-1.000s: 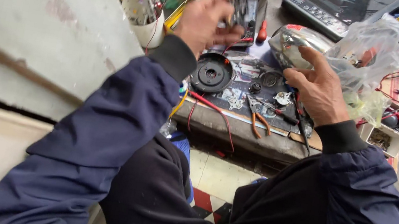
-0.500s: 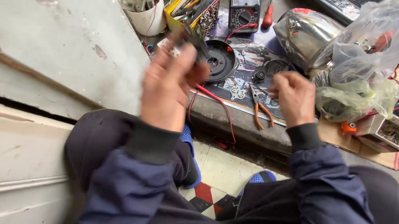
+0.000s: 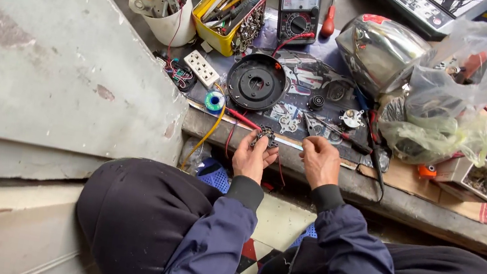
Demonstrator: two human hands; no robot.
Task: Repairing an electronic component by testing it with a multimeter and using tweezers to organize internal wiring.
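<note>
Grey concrete wall (image 3: 43, 46) left, checkered tile floor (image 3: 272, 223) in daylight.

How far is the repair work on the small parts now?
Looks midway. Done: the round black base lies open on the bench among loose parts. In hand: the left hand holds a small black part; the right hand pinches beside it. Left: nothing reassembled.
</note>
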